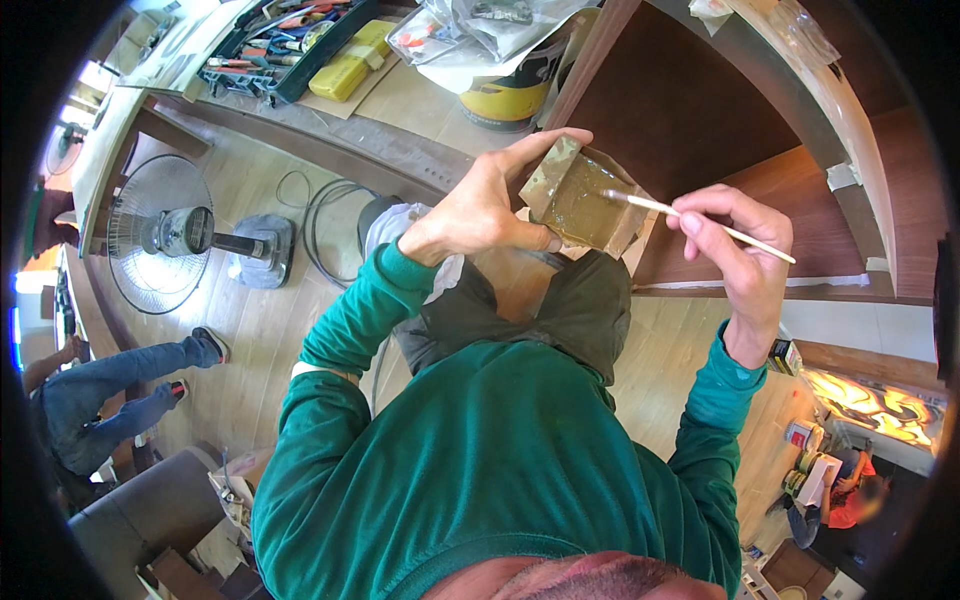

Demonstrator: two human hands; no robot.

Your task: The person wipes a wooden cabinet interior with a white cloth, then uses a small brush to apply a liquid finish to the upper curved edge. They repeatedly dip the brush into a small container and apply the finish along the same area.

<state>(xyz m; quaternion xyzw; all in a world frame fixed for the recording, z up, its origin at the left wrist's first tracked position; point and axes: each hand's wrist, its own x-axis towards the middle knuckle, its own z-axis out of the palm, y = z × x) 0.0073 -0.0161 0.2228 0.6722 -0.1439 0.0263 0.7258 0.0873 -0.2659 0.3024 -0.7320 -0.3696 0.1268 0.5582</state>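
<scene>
My left hand (491, 202) holds a small open box-shaped container (551, 174), thumb at its near edge and fingers along its far left side. Its outside looks blotched, and a brownish, glossy liquid (581, 202) lies in it. Between the thumb and fingers of my right hand (739, 240) is a thin paintbrush (720, 226) with a pale wooden handle. The brush points left, its tip over the liquid inside the container; whether the bristles touch the liquid I cannot tell. Both hands are above my knees, close to a brown wooden cabinet (675, 97).
A tool tray (289, 82), a yellow case (349, 61) and a yellow-and-black bucket (504, 105) stand on a ledge ahead. On the floor at left are a fan (166, 232) and a coiled cable (319, 225). One person (112, 397) is at far left, another (847, 495) at lower right.
</scene>
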